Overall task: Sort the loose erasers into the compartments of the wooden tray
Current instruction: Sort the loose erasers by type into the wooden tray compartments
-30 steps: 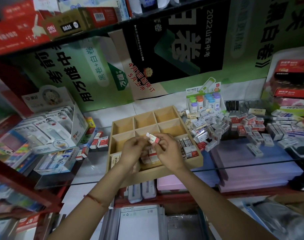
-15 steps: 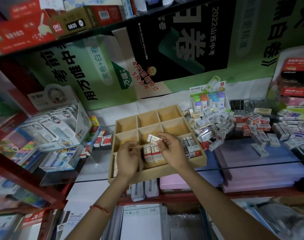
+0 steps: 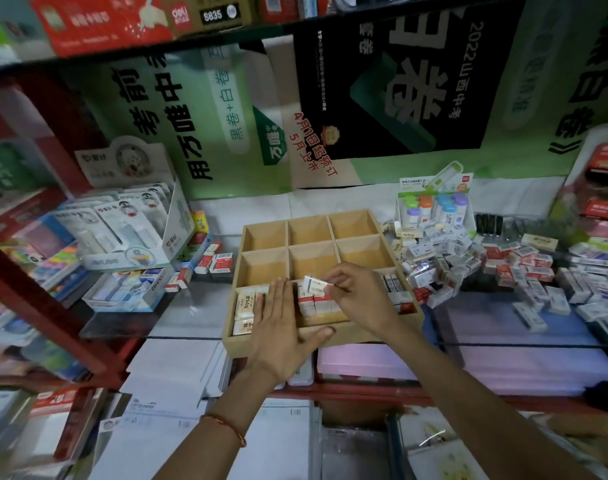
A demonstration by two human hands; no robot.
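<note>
In the head view, the wooden tray [image 3: 309, 216] is a pale, smooth, square box. Thin slats split it into nine compartments, and it sits on a glass shelf [image 3: 191, 320]. The six farther compartments show only bare wood floors.

The front-left compartment holds flat cream blocks [image 3: 245, 306] with dark print. The left hand [image 3: 281, 323] lies flat over their right side, its fingers straight and together and its thumb splayed along the tray's near wall. A thin red thread [image 3: 226, 427] circles that wrist.

The right hand [image 3: 361, 296] pinches a small white eraser [image 3: 313, 285] with a red-printed sleeve between thumb and curled fingertips. The eraser is tilted just above the front-middle compartment. Its print is too blurred to read. Under it, red-and-white erasers [image 3: 313, 304] stand on end in a tight row.

The front-right compartment holds dark-sleeved erasers [image 3: 396, 289], mostly hidden behind the right hand.

A loose heap of boxy, glossy wrapped erasers [image 3: 444, 265] spreads over the shelf just right of the tray. Whether it touches the tray's wall cannot be told. Behind the heap stands a card display box [image 3: 434, 206] of items with coloured caps. The frame edges are smeared.
</note>
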